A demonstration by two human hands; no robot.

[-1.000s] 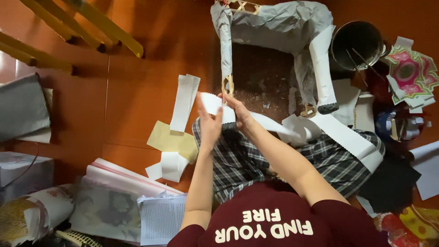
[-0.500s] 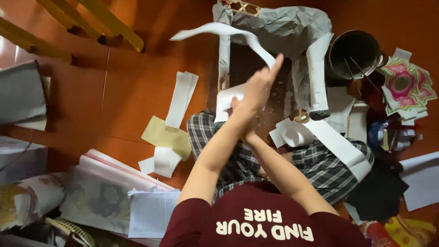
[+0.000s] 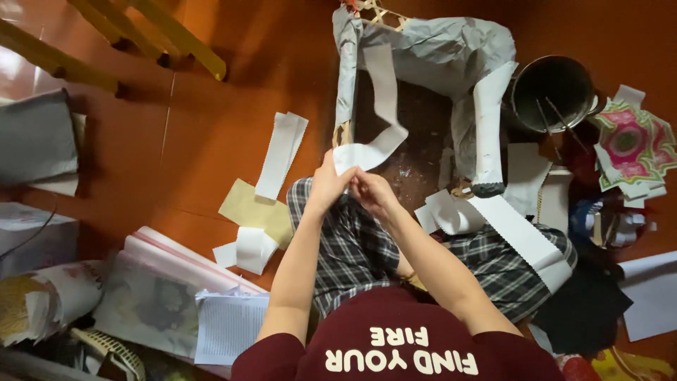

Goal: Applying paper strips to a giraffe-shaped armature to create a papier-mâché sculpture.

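Both hands are closed on one white paper strip [image 3: 381,106]: the left hand [image 3: 328,185] pinches its near end, the right hand [image 3: 372,192] just beside, before the paper-covered frame [image 3: 444,53].

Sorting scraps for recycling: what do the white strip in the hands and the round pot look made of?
White strip: seemingly thin matte paper; it curls and bends limply. Round pot: likely metal, dull grey with a worn sheen on the rim. Both hands pinch the strip's lower end.
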